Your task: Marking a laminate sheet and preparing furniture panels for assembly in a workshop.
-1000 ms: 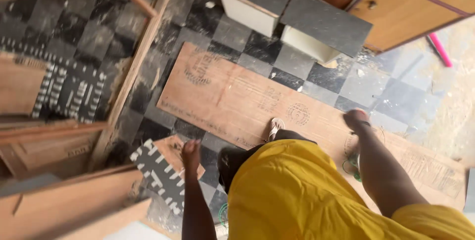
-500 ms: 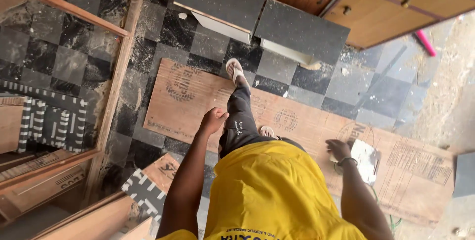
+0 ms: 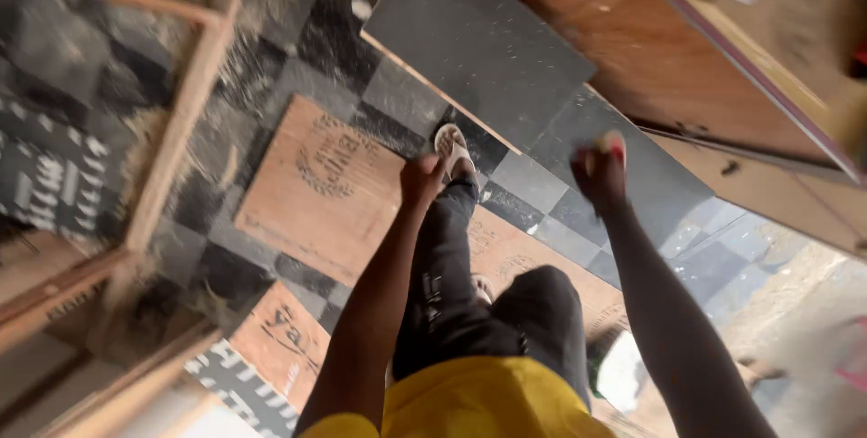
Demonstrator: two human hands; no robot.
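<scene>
I look down my yellow shirt and dark trousers at a checkered tile floor. My left hand (image 3: 421,180) is raised in front of me with the fingers curled into a fist, and nothing shows in it. It hovers over a brown plywood board (image 3: 325,194) lying on the floor. My right hand (image 3: 598,172) is also raised, with its fingers closed around a small pale and red object (image 3: 612,144) that is too blurred to name. One foot in a pale sandal (image 3: 452,144) is stepped forward at the board's far edge.
Dark grey panels (image 3: 479,50) lie ahead, against brown wooden cabinet doors (image 3: 650,59). A bare wooden frame (image 3: 181,122) stands on the left with a black-and-white patterned sheet (image 3: 50,176). More boards (image 3: 280,339) lie near left. A pale object (image 3: 623,370) rests by my right leg.
Both arms have risen in front of me. One leg has stepped forward across the plywood board, and the view has moved closer to the grey panels and cabinet doors.
</scene>
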